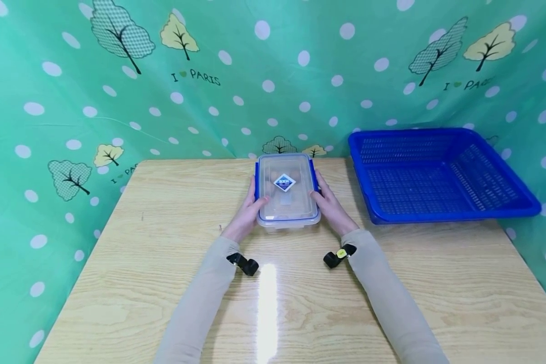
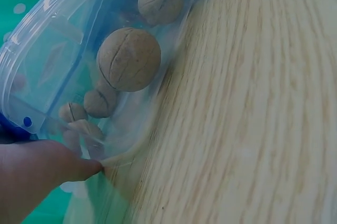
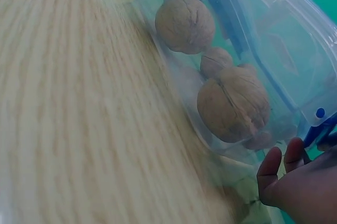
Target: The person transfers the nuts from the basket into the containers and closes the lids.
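A clear plastic food storage box point(image 1: 296, 205) with a closed lid, blue side clips and a diamond-shaped label is near the table's far edge. My left hand point(image 1: 249, 208) grips its left side, with the thumb over the lid's edge. On the opposite side my right hand point(image 1: 330, 206) holds it the same way. Through the transparent wall several walnuts point(image 2: 129, 59) of differing apparent size show in the left wrist view. Walnuts point(image 3: 234, 105) also show through the wall in the right wrist view. Whether the base touches the table cannot be told.
A blue plastic basket point(image 1: 418, 221) with perforated walls stands to the right of the box, at the back right of the wooden table point(image 1: 164, 253). Behind the table hangs a green curtain point(image 1: 236, 60) with white dots and printed trees.
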`<control>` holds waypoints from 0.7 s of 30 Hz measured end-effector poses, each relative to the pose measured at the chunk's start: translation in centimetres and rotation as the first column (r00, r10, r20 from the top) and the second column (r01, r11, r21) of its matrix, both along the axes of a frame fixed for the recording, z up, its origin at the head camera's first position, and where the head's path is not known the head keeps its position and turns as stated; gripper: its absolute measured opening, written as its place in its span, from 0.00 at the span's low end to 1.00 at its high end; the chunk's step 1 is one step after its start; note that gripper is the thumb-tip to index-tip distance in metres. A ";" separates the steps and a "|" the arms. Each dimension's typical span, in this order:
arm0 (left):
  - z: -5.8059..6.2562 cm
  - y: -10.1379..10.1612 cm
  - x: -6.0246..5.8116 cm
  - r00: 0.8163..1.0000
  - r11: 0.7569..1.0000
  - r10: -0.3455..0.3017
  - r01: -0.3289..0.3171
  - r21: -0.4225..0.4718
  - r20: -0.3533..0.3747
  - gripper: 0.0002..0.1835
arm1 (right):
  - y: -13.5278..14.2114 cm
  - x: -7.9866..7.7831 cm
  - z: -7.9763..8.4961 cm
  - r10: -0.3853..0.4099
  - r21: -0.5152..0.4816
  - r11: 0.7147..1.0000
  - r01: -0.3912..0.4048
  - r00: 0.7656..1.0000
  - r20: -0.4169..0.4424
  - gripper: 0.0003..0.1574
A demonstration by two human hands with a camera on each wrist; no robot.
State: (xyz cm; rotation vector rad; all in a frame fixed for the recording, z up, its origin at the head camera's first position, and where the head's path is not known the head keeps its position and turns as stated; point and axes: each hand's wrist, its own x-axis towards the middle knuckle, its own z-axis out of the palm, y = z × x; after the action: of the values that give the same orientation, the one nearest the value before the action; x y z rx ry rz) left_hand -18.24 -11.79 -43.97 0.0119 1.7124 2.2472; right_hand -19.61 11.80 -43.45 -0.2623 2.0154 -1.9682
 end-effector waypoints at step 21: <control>0.0 -5.9 -0.9 0.997 0.998 0.055 -0.054 -0.025 0.051 0.42 | -4.0 -1.8 -0.8 0.076 0.162 0.984 -0.073 0.997 -0.016 0.45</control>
State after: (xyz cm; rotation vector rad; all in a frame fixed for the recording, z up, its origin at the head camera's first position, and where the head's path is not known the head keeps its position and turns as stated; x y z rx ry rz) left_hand -19.09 -17.71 -43.93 -0.0984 1.7325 2.2453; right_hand -21.42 7.80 -44.20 -0.3179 2.1327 -1.7532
